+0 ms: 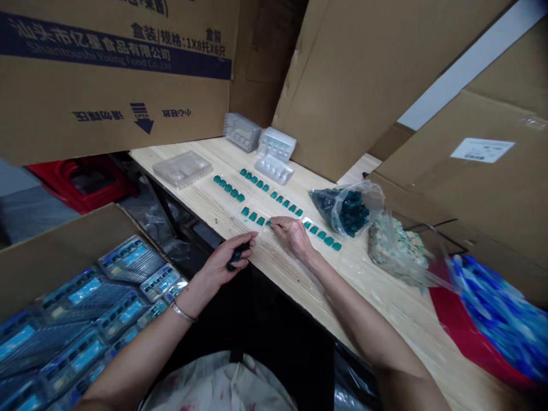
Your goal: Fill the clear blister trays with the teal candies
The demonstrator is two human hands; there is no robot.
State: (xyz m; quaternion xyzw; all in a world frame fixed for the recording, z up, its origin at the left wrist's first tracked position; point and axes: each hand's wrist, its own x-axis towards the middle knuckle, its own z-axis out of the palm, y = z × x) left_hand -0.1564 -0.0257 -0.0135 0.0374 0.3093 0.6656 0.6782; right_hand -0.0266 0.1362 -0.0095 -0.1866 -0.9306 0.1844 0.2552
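My left hand is curled around several dark green pieces just off the table's front edge. My right hand is at the table, its fingertips pinching a small teal piece at the right end of a short front row. Beside it in that row lie other teal pieces, apparently in a clear plastic tray. More teal rows sit behind: one at the left, one at the back, one in the middle and one right of my hand.
A bag of dark green pieces, a bag of pale pieces and a red container of blue items line the right. Clear trays and a clear case stand behind. A carton of packed boxes is at left; cardboard walls the back.
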